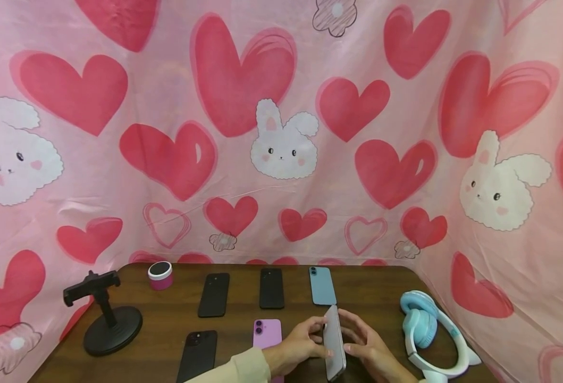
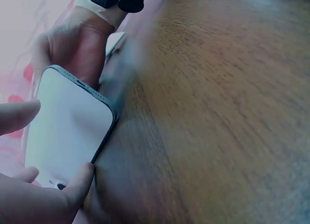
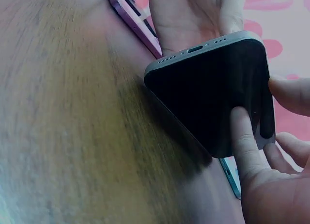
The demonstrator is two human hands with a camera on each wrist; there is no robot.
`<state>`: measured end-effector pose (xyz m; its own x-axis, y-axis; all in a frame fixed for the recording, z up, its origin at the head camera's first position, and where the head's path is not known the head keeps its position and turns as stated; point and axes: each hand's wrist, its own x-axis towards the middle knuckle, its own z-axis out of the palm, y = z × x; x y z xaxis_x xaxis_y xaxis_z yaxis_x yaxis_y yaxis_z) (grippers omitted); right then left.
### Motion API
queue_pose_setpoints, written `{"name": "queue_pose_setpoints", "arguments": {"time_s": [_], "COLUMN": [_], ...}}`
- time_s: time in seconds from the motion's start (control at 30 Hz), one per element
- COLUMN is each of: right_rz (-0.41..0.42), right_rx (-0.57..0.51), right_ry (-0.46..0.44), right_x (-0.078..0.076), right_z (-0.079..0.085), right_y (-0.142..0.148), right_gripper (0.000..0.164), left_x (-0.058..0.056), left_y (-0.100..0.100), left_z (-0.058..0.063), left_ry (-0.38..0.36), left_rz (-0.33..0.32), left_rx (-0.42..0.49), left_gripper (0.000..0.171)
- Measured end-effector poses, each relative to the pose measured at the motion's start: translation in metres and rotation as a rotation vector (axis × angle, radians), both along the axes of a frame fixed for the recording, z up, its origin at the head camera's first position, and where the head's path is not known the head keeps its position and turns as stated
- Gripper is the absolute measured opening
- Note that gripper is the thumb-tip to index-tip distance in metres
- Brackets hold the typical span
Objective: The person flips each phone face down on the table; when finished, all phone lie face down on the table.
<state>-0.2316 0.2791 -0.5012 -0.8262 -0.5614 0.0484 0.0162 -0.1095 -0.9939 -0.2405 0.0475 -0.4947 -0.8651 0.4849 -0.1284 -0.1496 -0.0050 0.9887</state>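
A white-backed phone [image 1: 334, 343] stands on its long edge, tilted, between both hands at the front of the table. My left hand [image 1: 297, 343] grips it from the back side, fingertips along its edges. From the screen side, my right hand [image 1: 372, 348] holds it, with one finger [image 3: 242, 129] on the dark screen and the thumb at the edge. The charging port end of the phone [image 2: 72, 122] faces the wearer, and its camera is partly covered by left fingers. Part of a lilac phone [image 1: 267, 332] is hidden behind the left forearm.
Behind lie a light-blue phone [image 1: 322, 286] and two black phones [image 1: 272, 288]; another black phone [image 1: 198, 354] is front left. A phone stand [image 1: 111, 330] and a pink-and-white round jar [image 1: 160, 275] occupy the left. Cat-ear headphones [image 1: 436, 340] lie right. Heart-patterned cloth surrounds the table.
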Motion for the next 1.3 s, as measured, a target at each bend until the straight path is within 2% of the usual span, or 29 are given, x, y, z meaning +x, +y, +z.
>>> {"name": "queue_pose_setpoints", "arguments": {"time_s": [0.33, 0.47, 0.7, 0.87, 1.13, 1.3], "right_rz": [-0.076, -0.094, -0.067, -0.065, -0.203, -0.248], "right_rx": [0.049, 0.093, 0.199, 0.253, 0.395, 0.460], "right_ry": [0.037, 0.082, 0.176, 0.155, 0.048, 0.033], "right_x": [0.002, 0.002, -0.001, -0.005, -0.007, -0.007], "right_z": [-0.001, 0.000, 0.000, -0.001, 0.002, -0.004], "right_y": [0.000, 0.001, 0.007, 0.011, 0.002, -0.004], "right_gripper": [0.065, 0.068, 0.072, 0.073, 0.073, 0.075], "left_x": [-0.001, 0.000, 0.002, -0.001, -0.004, -0.002], "left_y": [-0.001, -0.002, -0.002, -0.004, -0.007, -0.007], "left_z": [-0.002, -0.001, -0.002, -0.002, -0.004, -0.005], "left_ry": [-0.048, -0.059, -0.065, -0.058, 0.005, 0.030], "left_rz": [0.023, 0.029, 0.054, 0.069, 0.084, 0.074], "left_rx": [0.046, 0.063, 0.088, 0.085, 0.008, -0.021], "left_gripper": [0.065, 0.065, 0.067, 0.068, 0.070, 0.072]}}
